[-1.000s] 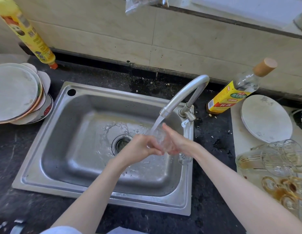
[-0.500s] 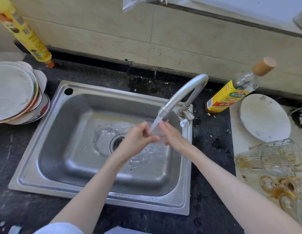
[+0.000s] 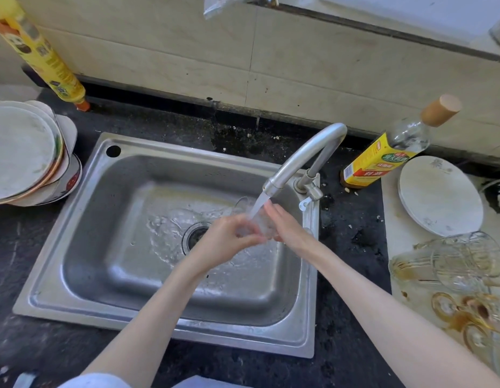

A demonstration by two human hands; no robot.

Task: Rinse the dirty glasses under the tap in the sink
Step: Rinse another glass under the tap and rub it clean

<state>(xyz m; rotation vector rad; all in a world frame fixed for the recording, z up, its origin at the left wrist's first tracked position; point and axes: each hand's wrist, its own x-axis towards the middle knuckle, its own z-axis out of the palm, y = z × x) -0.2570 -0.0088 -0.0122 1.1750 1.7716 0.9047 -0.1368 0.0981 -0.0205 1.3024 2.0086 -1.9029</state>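
Water runs from the curved metal tap (image 3: 304, 158) into the steel sink (image 3: 109, 247). A clear glass (image 3: 250, 217) is held tilted under the stream, over the right half of the basin. My left hand (image 3: 229, 242) grips its near end with curled fingers. On the right side of the glass lies my right hand (image 3: 288, 228), fingers stretched along it. More dirty glasses (image 3: 455, 264) with brown residue lie on their sides on the white board at the right.
A stack of plates (image 3: 25, 155) sits left of the sink. A yellow bottle (image 3: 44, 54) stands at the back left. A yellow-labelled bottle with a wooden cap (image 3: 383, 155) and a white round plate (image 3: 439, 194) are right of the tap. Dark countertop surrounds the sink.
Both hands have turned the glass under the stream and raised it slightly toward the spout. More water spreads over the basin floor around the drain.
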